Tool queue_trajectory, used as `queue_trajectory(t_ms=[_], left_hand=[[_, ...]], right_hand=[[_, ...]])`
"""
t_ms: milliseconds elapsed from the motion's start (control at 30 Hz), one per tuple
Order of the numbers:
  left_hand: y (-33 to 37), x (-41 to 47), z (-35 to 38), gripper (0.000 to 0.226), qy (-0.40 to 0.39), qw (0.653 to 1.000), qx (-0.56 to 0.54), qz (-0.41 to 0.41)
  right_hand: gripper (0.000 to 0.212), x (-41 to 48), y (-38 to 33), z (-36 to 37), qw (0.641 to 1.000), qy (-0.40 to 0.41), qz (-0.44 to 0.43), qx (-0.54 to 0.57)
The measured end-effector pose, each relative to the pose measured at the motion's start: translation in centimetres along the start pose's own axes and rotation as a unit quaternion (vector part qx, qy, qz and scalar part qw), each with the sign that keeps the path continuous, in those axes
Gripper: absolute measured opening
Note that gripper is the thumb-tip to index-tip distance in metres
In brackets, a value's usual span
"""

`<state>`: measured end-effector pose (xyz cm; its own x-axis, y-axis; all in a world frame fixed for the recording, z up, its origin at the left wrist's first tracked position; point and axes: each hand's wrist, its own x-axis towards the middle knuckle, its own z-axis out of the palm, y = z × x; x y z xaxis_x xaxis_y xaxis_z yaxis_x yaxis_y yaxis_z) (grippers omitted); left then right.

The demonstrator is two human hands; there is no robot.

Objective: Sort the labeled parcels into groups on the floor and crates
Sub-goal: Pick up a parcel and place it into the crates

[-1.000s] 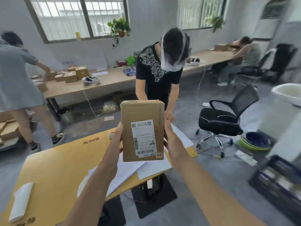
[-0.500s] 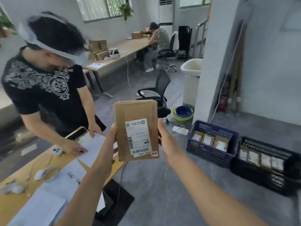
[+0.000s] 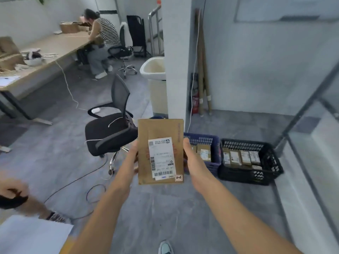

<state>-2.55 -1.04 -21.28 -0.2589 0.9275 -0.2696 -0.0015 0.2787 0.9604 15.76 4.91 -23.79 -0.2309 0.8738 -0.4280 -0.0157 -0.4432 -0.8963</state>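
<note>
I hold a flat brown cardboard parcel [image 3: 161,131] upright in front of me, its white shipping label facing me. My left hand [image 3: 131,163] grips its left edge and my right hand [image 3: 192,158] grips its right edge, fingers behind it. Beyond the parcel on the floor stand a blue crate [image 3: 213,142] and a black crate [image 3: 269,158], each with several labeled parcels standing in a row inside. The blue crate is partly hidden behind the parcel and my right hand.
A black office chair [image 3: 110,132] stands left of the parcel, with cables [image 3: 91,195] looped on the grey floor. A white pillar [image 3: 176,57] rises behind the crates. A long desk [image 3: 45,52] with a seated person is at the back left. Another person's arm [image 3: 16,197] is at the lower left.
My view has swung right, away from the yellow table and the person in black. The crates have come nearer and more central. Both hands still hold the parcel the same way.
</note>
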Motion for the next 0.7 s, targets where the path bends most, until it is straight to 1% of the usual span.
queue_trajectory(t_ms=[67,200,267,400,467,600,700], left_hand=[[0.0,4.2,0.3,0.049,-0.013,1.0,-0.003,-0.018],[-0.3,11.5,1.4,0.051,-0.058,0.997,0.003,-0.047],[-0.4,14.6,2.3,0.053,-0.072,0.995,0.01,-0.072],[-0.4,19.8,4.1,0.046,-0.082,0.991,0.024,-0.1],[-0.7,22.5,4.9,0.046,-0.082,0.989,0.032,-0.116],[-0.9,28.2,7.4,0.051,-0.097,0.983,0.046,-0.151],[-0.7,33.0,10.0,0.044,-0.097,0.979,0.054,-0.172]], right_hand=[[0.047,3.0,-0.7,-0.3,0.999,0.027,0.025,0.019],[0.043,8.1,-2.1,-1.1,0.996,0.072,0.043,0.037],[0.045,10.4,-2.4,-1.9,0.993,0.093,0.054,0.05],[0.049,15.0,-2.8,-3.2,0.987,0.132,0.065,0.058],[0.052,17.7,-3.0,-4.1,0.985,0.139,0.082,0.06],[0.045,23.5,-3.6,-6.6,0.981,0.145,0.11,0.062],[0.045,28.6,-4.3,-9.0,0.979,0.145,0.131,0.057]])
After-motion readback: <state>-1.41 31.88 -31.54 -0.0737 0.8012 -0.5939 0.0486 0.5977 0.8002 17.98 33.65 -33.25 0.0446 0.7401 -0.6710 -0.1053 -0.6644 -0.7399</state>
